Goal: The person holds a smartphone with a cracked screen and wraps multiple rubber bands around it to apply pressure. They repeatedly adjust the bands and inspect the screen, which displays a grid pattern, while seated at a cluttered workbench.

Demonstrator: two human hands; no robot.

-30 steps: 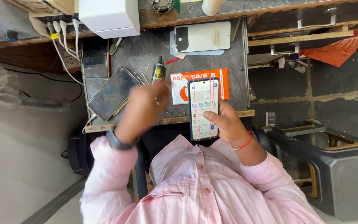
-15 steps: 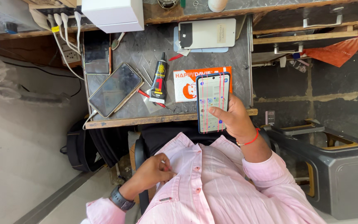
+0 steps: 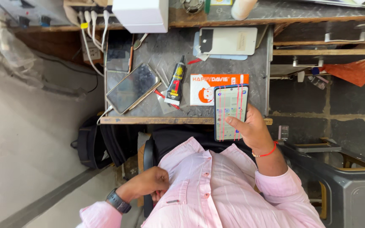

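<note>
Right hand (image 3: 254, 128) fingers grip lit phone (image 3: 230, 112); left hand (image 3: 151, 182) loosely curled, empty, at shirt (image 3: 216, 190)

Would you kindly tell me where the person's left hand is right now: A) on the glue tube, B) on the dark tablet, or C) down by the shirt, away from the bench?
C: the left hand sits by the pink shirt, off the bench; the right hand holds the lit phone.
</note>
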